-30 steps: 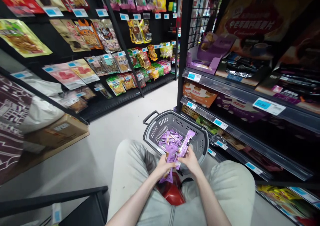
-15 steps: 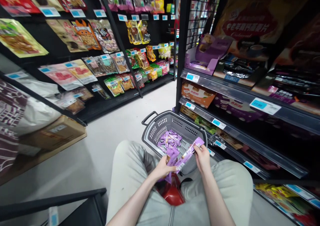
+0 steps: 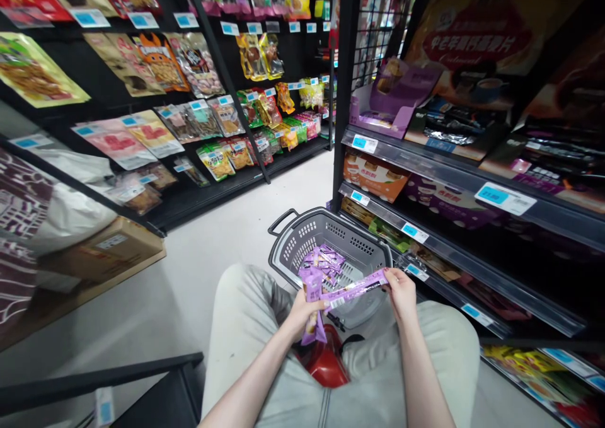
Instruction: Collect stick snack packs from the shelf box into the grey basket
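My left hand point(image 3: 302, 311) is closed around a bunch of purple snack sticks point(image 3: 312, 305) held upright above my knees. My right hand point(image 3: 401, 287) pinches the far end of one long purple stick packet point(image 3: 357, 288), which stretches almost level between both hands. Just beyond them a grey plastic shopping basket point(image 3: 302, 239) stands on the floor, with several more purple packets point(image 3: 326, 259) lying inside it. I sit on a red stool point(image 3: 326, 362), knees in light trousers either side.
Dark shelves with blue price tags point(image 3: 505, 198) and boxed goods run along the right. Snack bags hang on racks at the left and back. A cardboard box point(image 3: 106, 248) lies on a low shelf at left. A pale floor aisle point(image 3: 265, 198) leads away ahead.
My right hand has drawn one purple stick out to the right, from upright against the bunch to nearly level. The left hand stayed in place with the bunch.
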A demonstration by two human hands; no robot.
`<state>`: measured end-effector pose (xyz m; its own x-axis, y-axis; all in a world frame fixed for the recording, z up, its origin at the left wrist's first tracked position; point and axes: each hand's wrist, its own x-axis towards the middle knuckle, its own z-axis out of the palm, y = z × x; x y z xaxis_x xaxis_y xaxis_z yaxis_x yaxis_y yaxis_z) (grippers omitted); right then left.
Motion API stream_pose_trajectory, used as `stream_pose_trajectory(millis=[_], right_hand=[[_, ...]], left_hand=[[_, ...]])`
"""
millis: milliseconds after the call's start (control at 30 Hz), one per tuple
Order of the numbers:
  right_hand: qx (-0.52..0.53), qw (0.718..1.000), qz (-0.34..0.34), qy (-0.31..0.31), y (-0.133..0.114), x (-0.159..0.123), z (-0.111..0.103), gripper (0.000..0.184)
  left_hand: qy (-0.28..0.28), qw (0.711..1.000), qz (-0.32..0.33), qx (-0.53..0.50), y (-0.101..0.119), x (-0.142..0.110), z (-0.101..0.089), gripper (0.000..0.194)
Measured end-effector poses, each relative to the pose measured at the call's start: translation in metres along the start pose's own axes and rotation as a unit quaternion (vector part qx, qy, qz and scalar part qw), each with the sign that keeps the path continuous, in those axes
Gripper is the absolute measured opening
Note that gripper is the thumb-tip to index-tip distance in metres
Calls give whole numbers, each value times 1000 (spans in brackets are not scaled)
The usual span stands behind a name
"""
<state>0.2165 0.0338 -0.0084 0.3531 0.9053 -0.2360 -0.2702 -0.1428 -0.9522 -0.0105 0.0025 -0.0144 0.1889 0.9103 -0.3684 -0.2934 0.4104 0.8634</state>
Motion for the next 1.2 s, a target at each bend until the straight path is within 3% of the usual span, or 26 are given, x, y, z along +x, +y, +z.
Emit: stream_pose_trajectory(millis=[233, 567, 767, 1000, 1200], right_hand=[[-145, 988, -30, -41, -13, -4, -2, 27], [-143, 972, 13, -185, -21, -9, -15, 24], [-138, 981, -24, -136, -20, -9, -14, 20], [-109, 981, -69, -144, -18, -9, -11, 14], [-108, 982, -82, -130, -15, -7, -10, 13]], left_hand=[[101, 991, 1, -90, 0, 3, -2, 19], [135, 984, 15, -119, 4, 6, -5, 23], [121, 984, 5, -127, 7, 6, -6, 27], [78, 972, -9, -220, 9, 7, -6, 27], [58, 980, -9, -192, 11, 6, -5, 29]])
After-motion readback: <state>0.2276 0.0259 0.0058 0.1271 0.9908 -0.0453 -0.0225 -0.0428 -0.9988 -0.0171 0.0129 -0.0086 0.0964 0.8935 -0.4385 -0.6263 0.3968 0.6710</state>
